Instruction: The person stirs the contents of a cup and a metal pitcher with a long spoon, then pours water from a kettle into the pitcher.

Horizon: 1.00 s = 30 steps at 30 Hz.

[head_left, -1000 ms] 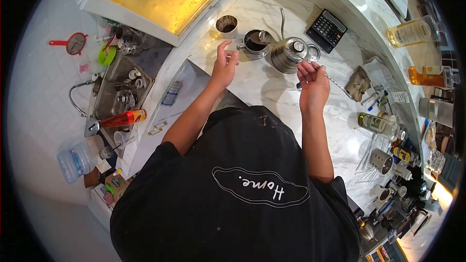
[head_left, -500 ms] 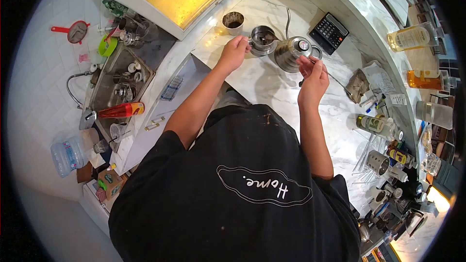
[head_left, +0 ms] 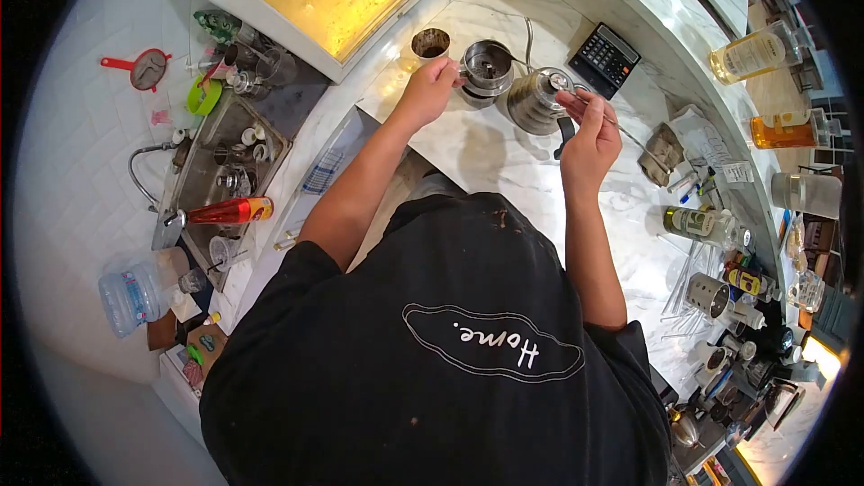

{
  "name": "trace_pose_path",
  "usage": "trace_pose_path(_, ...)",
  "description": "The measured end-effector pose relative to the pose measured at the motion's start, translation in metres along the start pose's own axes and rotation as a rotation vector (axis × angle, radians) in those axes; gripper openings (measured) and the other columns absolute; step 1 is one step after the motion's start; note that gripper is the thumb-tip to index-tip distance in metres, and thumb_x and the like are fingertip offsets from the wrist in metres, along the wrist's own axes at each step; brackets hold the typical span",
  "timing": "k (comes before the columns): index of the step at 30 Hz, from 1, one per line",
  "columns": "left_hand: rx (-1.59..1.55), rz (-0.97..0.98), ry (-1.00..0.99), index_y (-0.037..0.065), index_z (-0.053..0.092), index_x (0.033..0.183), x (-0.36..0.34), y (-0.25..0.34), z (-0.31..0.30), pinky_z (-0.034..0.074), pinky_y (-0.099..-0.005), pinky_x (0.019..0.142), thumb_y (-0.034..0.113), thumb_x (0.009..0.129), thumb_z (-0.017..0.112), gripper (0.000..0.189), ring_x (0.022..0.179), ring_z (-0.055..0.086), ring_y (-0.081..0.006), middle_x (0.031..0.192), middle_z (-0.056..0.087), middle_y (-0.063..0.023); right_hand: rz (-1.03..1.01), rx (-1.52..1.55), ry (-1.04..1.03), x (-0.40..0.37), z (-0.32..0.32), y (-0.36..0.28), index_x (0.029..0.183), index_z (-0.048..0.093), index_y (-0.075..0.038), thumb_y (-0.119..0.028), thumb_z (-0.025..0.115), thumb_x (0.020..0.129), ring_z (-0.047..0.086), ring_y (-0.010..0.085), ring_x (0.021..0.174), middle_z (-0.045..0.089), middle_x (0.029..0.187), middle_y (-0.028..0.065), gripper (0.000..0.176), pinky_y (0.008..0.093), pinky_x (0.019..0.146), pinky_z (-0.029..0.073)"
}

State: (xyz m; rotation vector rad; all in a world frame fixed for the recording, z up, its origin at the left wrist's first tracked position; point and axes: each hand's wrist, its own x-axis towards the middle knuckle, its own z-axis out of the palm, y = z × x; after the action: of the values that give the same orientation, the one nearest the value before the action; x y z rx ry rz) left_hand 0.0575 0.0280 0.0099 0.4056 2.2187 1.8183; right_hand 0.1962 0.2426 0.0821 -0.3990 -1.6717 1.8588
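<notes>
My left hand (head_left: 429,90) is closed on the side handle of a metal cup (head_left: 487,81), which has dark residue inside and a second metal piece beneath it. Over the kettle's right side, my right hand (head_left: 590,126) pinches a thin metal handle, apparently that of a long spoon whose far end reaches the cup; the kettle partly confuses its line. The steel gooseneck kettle (head_left: 533,110) stands just right of the cup, its black handle near my right wrist. Behind my left hand is a pale paper cup (head_left: 430,43) with dark stains inside.
A calculator (head_left: 604,60) lies behind the kettle. To the right are a crumpled brown cloth (head_left: 662,155), pens and bottles such as a green-labelled one (head_left: 700,226). A lit glass case (head_left: 333,0) borders the back left, and a sink (head_left: 216,139) stands left.
My right hand has shifted slightly right with the thin handle, which now crosses nearer the cup's far rim. My left hand keeps hold of the cup. The whole view has shifted slightly.
</notes>
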Motion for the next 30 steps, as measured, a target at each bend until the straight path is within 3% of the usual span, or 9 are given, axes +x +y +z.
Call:
trace_pose_path(3, 0.046, 0.014, 0.002, -0.002, 0.062, 0.099, -0.002, -0.007, -0.001, 0.051, -0.031, 0.078, 0.025, 0.105, 0.051, 0.029, 0.09, 0.071, -0.0178, 0.087, 0.068, -0.0092, -0.123, -0.223, -0.102, 0.0, -0.001, 0.015, 0.105, 0.072, 0.005, -0.022, 0.046, 0.11, 0.07, 0.0191, 0.096, 0.075, 0.103, 0.0108, 0.038, 0.0316, 0.091, 0.052)
trace_pose_path(6, 0.069, -0.025, 0.0, -0.003, 0.062, 0.1, -0.003, -0.009, 0.0, 0.051, -0.0311, 0.079, 0.025, 0.105, 0.051, 0.03, 0.091, 0.071, -0.0182, 0.089, 0.068, -0.0099, -0.1, -0.28, -0.037, -0.007, 0.004, 0.004, 0.1, 0.075, 0.004, -0.021, 0.047, 0.109, 0.069, 0.0186, 0.095, 0.075, 0.103, 0.0096, 0.038, 0.0323, 0.09, 0.051)
trace_pose_path(16, 0.051, -0.003, 0.003, -0.003, 0.063, 0.101, -0.002, -0.007, 0.003, 0.051, -0.0314, 0.08, 0.024, 0.105, 0.052, 0.029, 0.092, 0.071, -0.0173, 0.089, 0.068, -0.01, -0.167, -0.312, -0.135, -0.011, 0.007, 0.003, 0.11, 0.067, 0.007, -0.017, 0.044, 0.11, 0.071, 0.0197, 0.098, 0.074, 0.105, 0.0153, 0.033, 0.0328, 0.094, 0.054)
trace_pose_path(22, 0.087, -0.05, 0.003, -0.003, 0.062, 0.102, -0.003, -0.023, 0.002, 0.05, -0.032, 0.08, 0.026, 0.105, 0.051, 0.031, 0.089, 0.069, -0.0168, 0.09, 0.07, -0.0098, -0.063, -0.136, -0.077, -0.01, 0.006, 0.012, 0.109, 0.069, 0.005, -0.02, 0.044, 0.11, 0.071, 0.0184, 0.096, 0.075, 0.104, 0.0131, 0.035, 0.0311, 0.09, 0.052)
trace_pose_path(30, 0.009, -0.075, -0.031, -0.002, 0.062, 0.101, 0.001, -0.052, 0.004, 0.051, -0.0328, 0.082, 0.028, 0.106, 0.05, 0.032, 0.087, 0.066, -0.0167, 0.088, 0.07, -0.0092, 0.123, 0.091, 0.078, -0.015, -0.015, 0.018, 0.115, 0.061, 0.005, -0.024, 0.041, 0.111, 0.072, 0.0233, 0.095, 0.073, 0.106, 0.0188, 0.035, 0.0354, 0.091, 0.054)
